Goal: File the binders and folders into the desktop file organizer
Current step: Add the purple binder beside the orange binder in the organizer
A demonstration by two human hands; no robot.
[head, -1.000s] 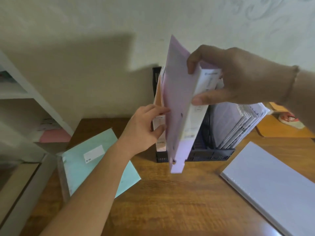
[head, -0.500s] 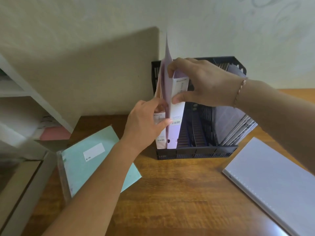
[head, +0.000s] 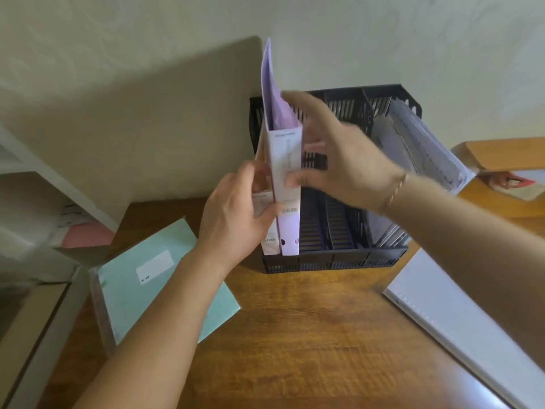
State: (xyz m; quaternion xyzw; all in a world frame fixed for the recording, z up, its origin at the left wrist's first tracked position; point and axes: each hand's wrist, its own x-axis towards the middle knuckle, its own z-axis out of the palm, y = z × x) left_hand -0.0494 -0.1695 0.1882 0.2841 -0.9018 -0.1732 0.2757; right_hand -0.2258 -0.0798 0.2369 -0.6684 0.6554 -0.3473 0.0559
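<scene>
A black desktop file organizer [head: 339, 262] stands on the wooden desk against the wall. A lilac binder [head: 290, 231] stands upright in its leftmost slot, its cover sticking up above the rim. Beside it on the left is a pale peach binder [head: 267, 242]. My left hand [head: 233, 219] grips the peach binder from the left, thumb lying against the lilac spine. My right hand [head: 348, 160] is blurred, fingers spread beside the lilac binder, thumb touching its spine. Several clear folders [head: 421, 143] lean in the rightmost slot; the middle slots hold nothing.
A mint green folder [head: 153, 284] with a white label lies on the desk at left. A white folder [head: 460, 314] lies flat at right. A white shelf [head: 44, 187] with a pink folder [head: 85, 236] stands at far left. A wooden box [head: 507, 152] sits at back right.
The lilac binder went down from above the organizer into the leftmost slot. My right hand has loosened its grip on it and opened. My left hand stayed at the peach binder.
</scene>
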